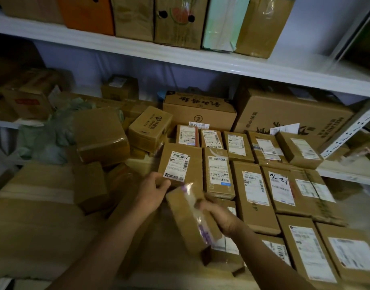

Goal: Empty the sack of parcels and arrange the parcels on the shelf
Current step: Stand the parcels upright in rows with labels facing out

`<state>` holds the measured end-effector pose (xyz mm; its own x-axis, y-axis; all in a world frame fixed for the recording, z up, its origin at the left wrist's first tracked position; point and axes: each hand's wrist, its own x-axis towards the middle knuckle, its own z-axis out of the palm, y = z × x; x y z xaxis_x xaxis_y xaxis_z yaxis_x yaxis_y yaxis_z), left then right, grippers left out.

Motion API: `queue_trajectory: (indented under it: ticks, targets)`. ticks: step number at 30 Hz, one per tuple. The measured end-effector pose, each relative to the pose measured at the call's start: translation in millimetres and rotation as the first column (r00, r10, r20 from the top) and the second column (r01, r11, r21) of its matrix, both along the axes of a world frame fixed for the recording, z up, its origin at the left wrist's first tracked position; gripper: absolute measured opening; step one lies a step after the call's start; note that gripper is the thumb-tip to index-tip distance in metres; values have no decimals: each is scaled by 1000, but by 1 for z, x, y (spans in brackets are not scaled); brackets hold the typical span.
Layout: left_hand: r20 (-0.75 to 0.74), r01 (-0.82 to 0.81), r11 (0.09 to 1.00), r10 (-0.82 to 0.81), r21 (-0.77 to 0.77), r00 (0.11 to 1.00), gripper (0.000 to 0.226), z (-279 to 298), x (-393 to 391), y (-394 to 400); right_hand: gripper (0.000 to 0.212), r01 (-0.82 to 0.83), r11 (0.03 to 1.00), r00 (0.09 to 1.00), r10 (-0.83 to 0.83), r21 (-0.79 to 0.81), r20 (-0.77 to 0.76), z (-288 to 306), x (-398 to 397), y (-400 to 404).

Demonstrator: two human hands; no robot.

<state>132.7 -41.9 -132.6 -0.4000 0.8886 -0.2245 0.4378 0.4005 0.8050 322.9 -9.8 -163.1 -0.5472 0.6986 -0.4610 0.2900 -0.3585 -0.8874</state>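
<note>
While the right hand [219, 218] gripped a taped parcel [190, 218] from its right side, fingers curled onto it, the left hand [152, 191] pinched the near-left corner of a labelled box [181, 164] lying in the arranged rows on the shelf [347, 174]. The held parcel was tilted above the near row; a weak grip on the glossy tape could have let it slip. Loose boxes [100, 135] crowded the left. No sack was identifiable.
</note>
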Motion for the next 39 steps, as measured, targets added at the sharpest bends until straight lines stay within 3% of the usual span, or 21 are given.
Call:
queue_trajectory:
  ticks: [3,5,8,11,14,16,19,22,25,30,36,39]
  targets:
    - [310,-42,999,46,-19,950,35,3,7,-4,69,134,956,912,-222,-261,-345,0,14,4]
    - [606,36,996,23,-85,795,35,3,9,-10,69,138,926,842,-296,-351,-451,-2,16,2]
    - [795,203,969,-13,-139,606,38,2,16,-21,61,155,903,806,-351,-402,-477,-7,15,-3]
    - [837,183,974,12,-133,546,48,-10,20,-29,43,261,889,846,-398,-375,-354,-5,13,-6]
    - [824,142,978,46,-152,565,60,-22,19,-32,27,358,922,908,-381,-149,-174,0,12,-7]
    - [772,127,978,49,-166,633,59,-28,21,-31,18,415,909,909,-416,49,16,-1,13,-6]
    - [673,137,970,34,-199,739,63,-34,35,-31,19,405,854,824,-495,326,275,-12,21,-2]
    - [549,164,946,17,-279,836,76,-50,48,-28,21,244,860,760,-457,448,462,-25,32,0]
    - [471,102,938,71,-332,879,71,-70,58,-20,25,56,883,738,-351,466,576,-33,38,0]
    - [463,71,934,108,-351,880,37,-89,66,-15,33,-211,874,697,-180,438,694,-40,37,-7]
    - [335,128,956,-33,-266,942,31,-92,70,-24,25,-218,864,700,-187,455,689,-50,34,-4]
    - [66,53,994,-47,-92,997,35,-71,69,-28,23,-161,866,711,-231,473,664,-52,24,2]
